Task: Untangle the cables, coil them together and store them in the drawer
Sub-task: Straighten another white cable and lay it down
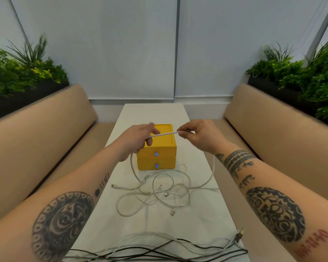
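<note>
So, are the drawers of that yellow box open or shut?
Both shut: the top drawer and bottom drawer fronts sit flush with the yellow drawer box, no gap showing.

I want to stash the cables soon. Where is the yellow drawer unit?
In the head view, the yellow drawer unit stands centred on the white table, just beyond the tangled white cables, partly behind the left hand.

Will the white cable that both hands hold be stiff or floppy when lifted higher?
Probably floppy: the thin white cable is straight only between the left hand and right hand, then droops below them. It may drag the tangled white cables, since it runs into them.
</note>
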Available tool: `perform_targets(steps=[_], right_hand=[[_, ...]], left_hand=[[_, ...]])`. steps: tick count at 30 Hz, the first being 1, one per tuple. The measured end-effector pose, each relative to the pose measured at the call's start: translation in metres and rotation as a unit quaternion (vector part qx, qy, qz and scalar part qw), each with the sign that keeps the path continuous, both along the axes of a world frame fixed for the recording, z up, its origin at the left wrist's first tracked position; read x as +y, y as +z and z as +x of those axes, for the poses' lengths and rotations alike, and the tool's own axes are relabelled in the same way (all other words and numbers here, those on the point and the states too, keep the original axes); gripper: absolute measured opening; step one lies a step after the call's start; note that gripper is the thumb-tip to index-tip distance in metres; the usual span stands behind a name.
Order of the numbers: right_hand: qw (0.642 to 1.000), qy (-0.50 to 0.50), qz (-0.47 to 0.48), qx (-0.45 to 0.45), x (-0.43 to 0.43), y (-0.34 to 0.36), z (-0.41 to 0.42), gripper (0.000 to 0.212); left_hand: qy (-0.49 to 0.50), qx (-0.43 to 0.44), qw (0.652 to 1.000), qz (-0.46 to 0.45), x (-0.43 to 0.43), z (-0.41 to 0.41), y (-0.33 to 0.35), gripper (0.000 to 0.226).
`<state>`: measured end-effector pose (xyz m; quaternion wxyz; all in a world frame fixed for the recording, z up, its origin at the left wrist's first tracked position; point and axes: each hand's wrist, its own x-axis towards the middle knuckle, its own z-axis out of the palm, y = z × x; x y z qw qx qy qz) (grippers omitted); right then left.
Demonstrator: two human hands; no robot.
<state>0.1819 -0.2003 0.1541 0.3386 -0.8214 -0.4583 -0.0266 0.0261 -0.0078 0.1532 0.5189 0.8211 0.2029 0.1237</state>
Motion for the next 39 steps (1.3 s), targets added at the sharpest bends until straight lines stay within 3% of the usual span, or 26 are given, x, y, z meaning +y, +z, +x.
perform_targets(steps=[3, 7, 17, 24, 31, 39], right_hand=[[0.998, 0.015, -0.053, -0.028, -0.002, 0.005, -0.003, 0.021], [0.987, 0.034, -0.148, -0.046, -0.013, -0.001, 0.001, 0.028], [0.976, 0.035, -0.215, 0.029, -0.037, -0.032, 0.009, 0.025], [0.967, -0.002, -0.245, 0.066, -0.058, -0.056, 0.029, 0.025], [0.942, -0.011, -0.312, 0.125, -0.073, -0.071, 0.029, 0.026], [0.954, -0.097, -0.259, 0.113, -0.080, -0.078, 0.013, 0.019]], left_hand=[[0.000, 0.012, 0.988, 0.153, -0.004, 0.003, -0.001, 0.029], [0.021, 0.002, 0.969, 0.247, 0.007, -0.004, 0.002, 0.029], [0.048, 0.024, 0.877, 0.478, 0.026, -0.026, -0.014, 0.020], [0.019, 0.067, 0.853, 0.518, 0.053, -0.048, -0.037, 0.025], [0.036, 0.140, 0.885, 0.442, 0.093, -0.088, -0.068, 0.026], [0.026, 0.109, 0.907, 0.405, 0.104, -0.111, -0.090, 0.027]])
